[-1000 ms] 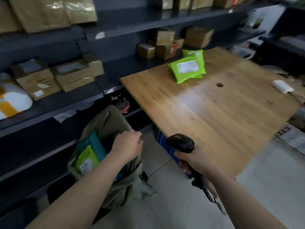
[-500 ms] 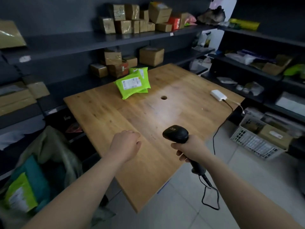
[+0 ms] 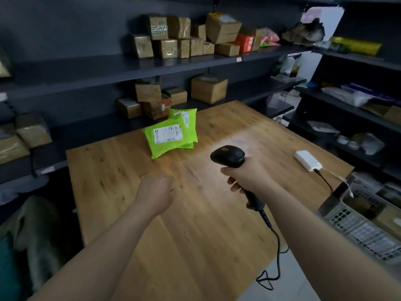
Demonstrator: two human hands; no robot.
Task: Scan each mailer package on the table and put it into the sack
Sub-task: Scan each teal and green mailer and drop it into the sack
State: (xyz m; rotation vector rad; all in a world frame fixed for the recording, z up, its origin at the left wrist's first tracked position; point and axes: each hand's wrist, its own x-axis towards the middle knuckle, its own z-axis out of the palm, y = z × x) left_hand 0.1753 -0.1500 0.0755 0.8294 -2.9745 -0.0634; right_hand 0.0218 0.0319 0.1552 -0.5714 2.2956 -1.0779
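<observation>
Dark shelves stacked with cardboard boxes (image 3: pixel 208 89) are now standing behind the wooden surface (image 3: pixel 195 246), because you are turning away from the sack (image 3: pixel 36 224). It is now slipping off to the floor beyond the surface's left edge.

Your left grip (image 3: pixel 155 195), which was holding the sack's mouth a second ago, is no longer touching it. It is now hanging above the middle of the surface, fingers curled in and holding nothing.

Your right grip (image 3: pixel 243 177) is still clasping the black scanner (image 3: pixel 227 156) by its handle. It is carrying the scanner higher and further over the surface, with the head pointing toward the far side and the cord trailing off the near edge.

The green mailers are lying in a loose overlapping pile by the far left edge, well apart from both grips. The front mailer (image 3: pixel 167 137) is showing its label face up, and the rear mailer (image 3: pixel 184 118) is half tucked behind it. An edge under them may be a third, but it is hard to tell.

The white adapter (image 3: pixel 307 160) is sitting untouched near the right corner.

All this suggests one deposit is finished and you are beginning the next round. The free grip will likely be taking the front mailer while the scanner is lining up on its label.
</observation>
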